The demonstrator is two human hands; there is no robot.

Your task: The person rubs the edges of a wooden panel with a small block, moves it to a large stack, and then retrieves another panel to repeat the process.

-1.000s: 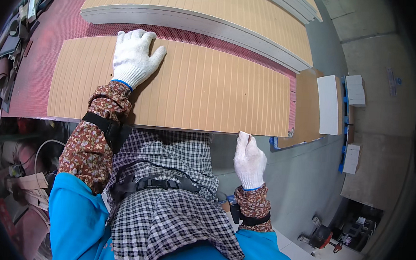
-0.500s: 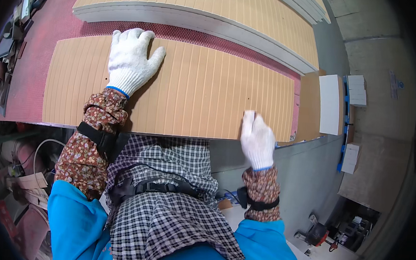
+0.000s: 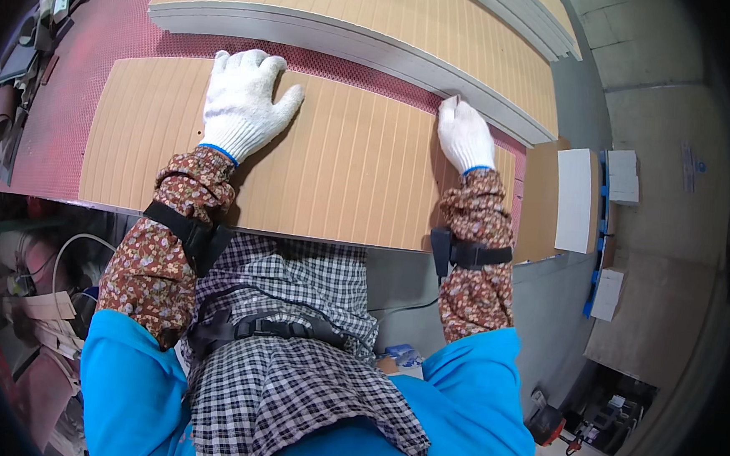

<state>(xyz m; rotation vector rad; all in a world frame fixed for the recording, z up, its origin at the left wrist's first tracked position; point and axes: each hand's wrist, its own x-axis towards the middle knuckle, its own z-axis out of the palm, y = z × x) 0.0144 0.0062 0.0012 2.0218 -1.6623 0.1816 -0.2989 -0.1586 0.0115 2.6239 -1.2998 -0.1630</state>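
A tan grooved board (image 3: 352, 173) lies flat on a red mesh-covered table (image 3: 62, 117) in front of me. My left hand (image 3: 243, 102), in a white glove, rests flat with spread fingers on the board's far left part. My right hand (image 3: 464, 134), also gloved, lies on the board's far right edge, fingertips at the gap beside a thick stack of similar boards (image 3: 378, 20) with grey edges. Neither hand holds anything.
Brown and white panels (image 3: 576, 199) lie at the table's right end, with white boxes (image 3: 621, 175) beyond on a grey floor. Tools and clutter (image 3: 34, 32) line the left edge. Cables and paper scraps (image 3: 35, 300) sit below the table at left.
My right hand rose from below the table's near edge and moved across the board to its far edge. My left hand stayed flat on the board. The view shifted closer.
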